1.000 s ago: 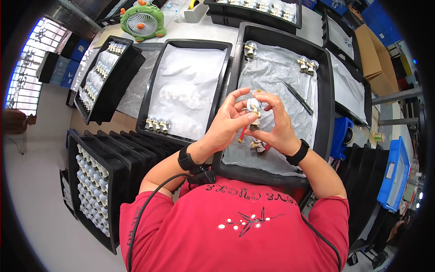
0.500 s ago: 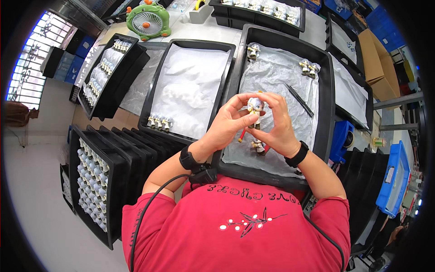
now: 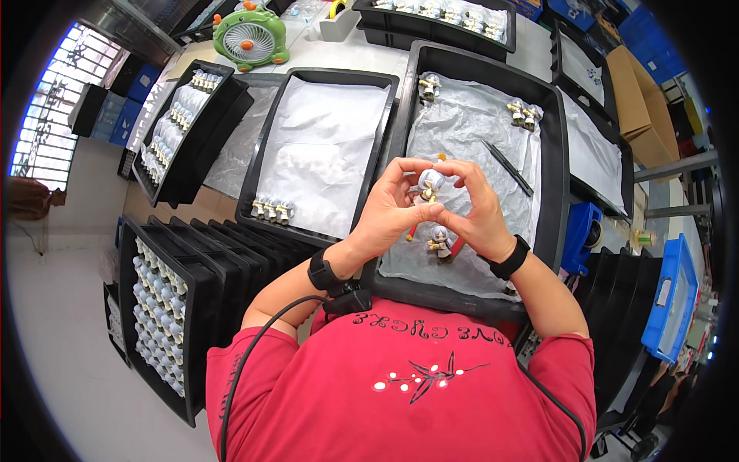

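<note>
Left hand [image 3: 389, 209] and right hand [image 3: 486, 222] – fingers curled in, thumbs close together, gripping pale-haired figurine [image 3: 429, 183] over black tray [image 3: 557, 162]; crumpled white sheet [image 3: 462, 127] lines it – beyond, white tabletop [image 3: 323, 55], green fan [image 3: 248, 38], barred window [image 3: 69, 100]

The work tray [image 3: 553, 192] looks like matt black plastic, its crumpled lining [image 3: 462, 123] like thin paper. Over it, the held figurine [image 3: 430, 182] looks like smooth painted plastic. Left of the work tray lies a flatter paper sheet [image 3: 327, 123]; beyond that, the fan [image 3: 271, 28] is smooth plastic. Right of the work tray are a matt cardboard box [image 3: 635, 100] and a smooth plastic bin [image 3: 654, 331].
</note>
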Motion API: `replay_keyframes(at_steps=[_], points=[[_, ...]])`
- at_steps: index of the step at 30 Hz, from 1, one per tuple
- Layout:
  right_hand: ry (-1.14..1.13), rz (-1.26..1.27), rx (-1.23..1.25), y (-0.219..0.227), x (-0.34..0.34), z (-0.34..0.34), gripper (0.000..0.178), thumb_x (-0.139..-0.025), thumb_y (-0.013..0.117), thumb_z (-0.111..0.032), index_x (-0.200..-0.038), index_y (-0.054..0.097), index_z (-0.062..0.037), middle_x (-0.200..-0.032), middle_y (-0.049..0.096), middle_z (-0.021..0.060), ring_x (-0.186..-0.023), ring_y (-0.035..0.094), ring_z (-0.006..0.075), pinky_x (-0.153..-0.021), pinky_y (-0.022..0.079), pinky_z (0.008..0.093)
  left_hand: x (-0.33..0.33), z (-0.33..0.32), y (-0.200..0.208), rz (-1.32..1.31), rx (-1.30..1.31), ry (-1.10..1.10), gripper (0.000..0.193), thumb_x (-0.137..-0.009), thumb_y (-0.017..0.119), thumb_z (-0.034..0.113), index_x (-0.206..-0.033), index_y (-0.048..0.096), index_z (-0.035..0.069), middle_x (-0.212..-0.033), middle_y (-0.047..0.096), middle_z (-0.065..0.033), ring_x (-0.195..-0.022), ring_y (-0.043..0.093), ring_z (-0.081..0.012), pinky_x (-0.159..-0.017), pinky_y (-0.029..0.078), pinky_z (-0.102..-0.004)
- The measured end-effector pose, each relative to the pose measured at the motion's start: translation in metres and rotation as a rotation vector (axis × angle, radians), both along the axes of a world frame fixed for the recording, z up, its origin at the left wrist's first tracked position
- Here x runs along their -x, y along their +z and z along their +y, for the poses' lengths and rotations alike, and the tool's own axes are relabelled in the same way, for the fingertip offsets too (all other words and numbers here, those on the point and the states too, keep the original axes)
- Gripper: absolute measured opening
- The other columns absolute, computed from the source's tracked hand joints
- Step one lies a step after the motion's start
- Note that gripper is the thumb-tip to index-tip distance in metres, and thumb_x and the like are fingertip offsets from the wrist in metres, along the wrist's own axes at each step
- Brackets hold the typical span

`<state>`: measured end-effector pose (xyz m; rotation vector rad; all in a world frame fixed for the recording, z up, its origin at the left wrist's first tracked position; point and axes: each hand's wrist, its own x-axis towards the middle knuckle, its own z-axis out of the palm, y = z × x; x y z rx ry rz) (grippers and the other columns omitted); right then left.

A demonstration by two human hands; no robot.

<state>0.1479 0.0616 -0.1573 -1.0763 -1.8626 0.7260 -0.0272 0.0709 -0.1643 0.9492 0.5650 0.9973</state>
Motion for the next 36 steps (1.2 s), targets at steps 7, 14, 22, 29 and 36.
replay_keyframes(at_steps=[7,14,22,29,36], points=[[-0.042,0.059,0.082,0.005,-0.01,0.007,0.031,-0.078,0.068,-0.011,-0.106,0.058,-0.0039,-0.098,0.061,0.0057,-0.089,0.057,0.0155,-0.075,0.043,0.0267,-0.001,0.001,-0.004,-0.018,-0.006,0.037,0.05,-0.077,0.068,-0.003,-0.119,0.042,0.004,-0.11,0.047,-0.0038,-0.103,0.049,-0.0116,-0.084,0.044,-0.0245],[-0.093,-0.04,0.254,0.005,-0.025,0.015,0.012,-0.083,0.061,-0.008,-0.094,0.062,-0.0029,-0.086,0.065,0.0055,-0.076,0.061,0.0137,-0.064,0.045,0.0251,-0.001,0.003,0.0,-0.037,0.015,0.074,0.053,-0.076,0.067,-0.004,-0.122,0.042,0.004,-0.113,0.043,-0.0036,-0.103,0.048,-0.0121,-0.087,0.042,-0.0257],[0.004,-0.16,0.311,-0.003,-0.02,0.013,0.014,-0.082,0.062,-0.006,-0.096,0.063,-0.003,-0.086,0.065,0.0049,-0.074,0.06,0.012,-0.063,0.045,0.025,0.003,0.007,0.005,-0.174,0.196,0.019,0.046,-0.083,0.063,0.004,-0.123,0.04,0.005,-0.114,0.046,-0.0061,-0.1,0.056,-0.0162,-0.083,0.047,-0.0252],[0.077,0.066,0.087,0.012,-0.005,0.002,0.06,-0.064,0.08,-0.019,-0.116,0.052,-0.0075,-0.112,0.054,0.0052,-0.094,0.053,0.015,-0.077,0.042,0.0277,0.012,0.009,-0.002,-0.323,0.255,-0.099,0.038,-0.092,0.053,0.014,-0.125,0.038,0.005,-0.117,0.052,-0.0122,-0.113,0.053,-0.0251,-0.092,0.047,-0.0335],[0.11,0.008,-0.031,0.013,0.004,-0.003,0.076,-0.056,0.084,-0.016,-0.121,0.047,-0.0086,-0.114,0.05,0.0095,-0.101,0.05,0.0221,-0.086,0.042,0.0328,0.009,0.002,0.012,-0.314,0.273,-0.177,0.041,-0.095,0.047,0.023,-0.13,0.036,0.003,-0.123,0.049,-0.0155,-0.116,0.051,-0.0292,-0.096,0.044,-0.0393]])
